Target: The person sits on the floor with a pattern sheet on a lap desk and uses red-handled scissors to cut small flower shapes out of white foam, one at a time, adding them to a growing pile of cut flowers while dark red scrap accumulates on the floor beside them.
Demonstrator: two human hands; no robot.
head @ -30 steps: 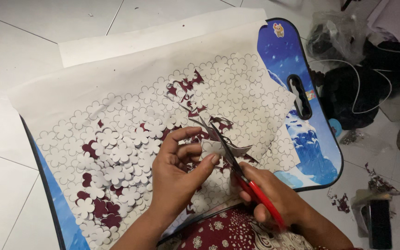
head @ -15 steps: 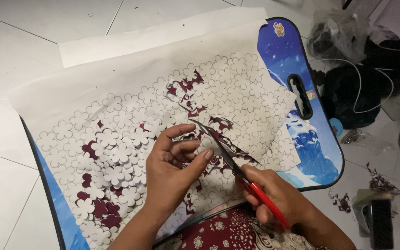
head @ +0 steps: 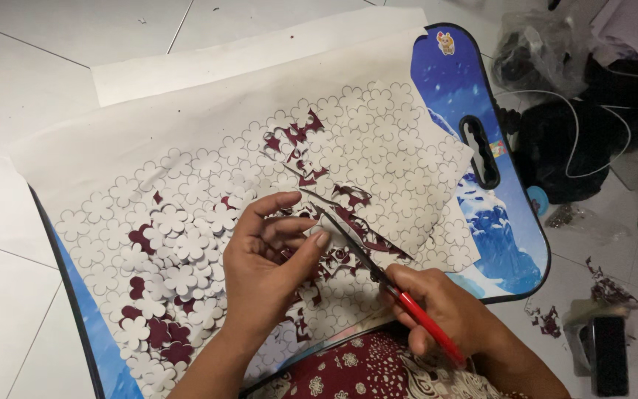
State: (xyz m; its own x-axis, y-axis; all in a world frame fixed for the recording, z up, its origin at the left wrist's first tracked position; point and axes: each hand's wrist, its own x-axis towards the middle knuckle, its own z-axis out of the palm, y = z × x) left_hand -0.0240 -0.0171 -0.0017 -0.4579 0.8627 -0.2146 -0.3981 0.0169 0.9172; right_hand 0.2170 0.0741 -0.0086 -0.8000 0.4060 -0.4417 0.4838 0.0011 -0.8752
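Nearest, the right hand (head: 444,310) is clenched around red-handled scissors (head: 378,275). The left hand (head: 267,258) pinches a white flower cutout (head: 300,229) at the blades. Beyond, flower-patterned paper (head: 378,148) covers a blue board (head: 474,89).

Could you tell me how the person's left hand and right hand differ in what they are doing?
The left hand pinches a small white cut-out piece with curled fingers, palm turned sideways; the right hand grips the red-handled scissors, whose blades point towards that piece. The left hand lies over the white flower-patterned sheet, the right near its lower edge. Both are bare.
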